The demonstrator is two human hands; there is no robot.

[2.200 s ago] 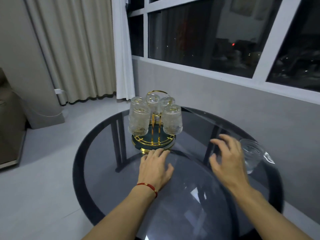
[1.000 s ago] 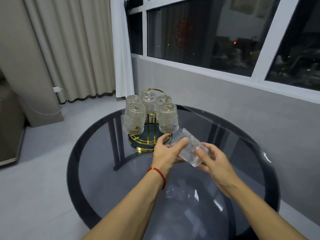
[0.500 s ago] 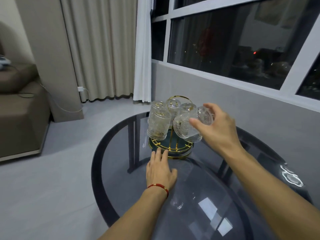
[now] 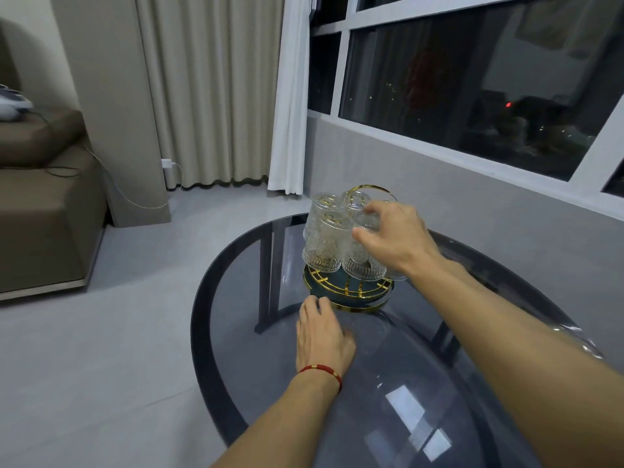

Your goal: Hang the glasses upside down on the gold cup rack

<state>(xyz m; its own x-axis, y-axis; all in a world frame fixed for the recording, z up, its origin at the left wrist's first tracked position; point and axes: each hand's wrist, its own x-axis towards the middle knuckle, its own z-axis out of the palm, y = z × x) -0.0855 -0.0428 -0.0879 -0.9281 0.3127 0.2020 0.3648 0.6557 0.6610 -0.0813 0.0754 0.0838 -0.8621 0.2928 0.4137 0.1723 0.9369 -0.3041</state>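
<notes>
progress: glasses hang mouth-down on the gold cup rack (image 4: 349, 292); seemingly the last glass (image 4: 366, 224) is going on.
right hand (image 4: 395, 238): grip closed around that glass's base, at the rack's near side.
left hand (image 4: 322, 336): flat on the table (image 4: 388, 417), holding nothing.
left to do: seat it, release.

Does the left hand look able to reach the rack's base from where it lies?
Probably yes: the left hand lies flat on the glass table, fingertips just short of the rack's base, nothing between them.
</notes>
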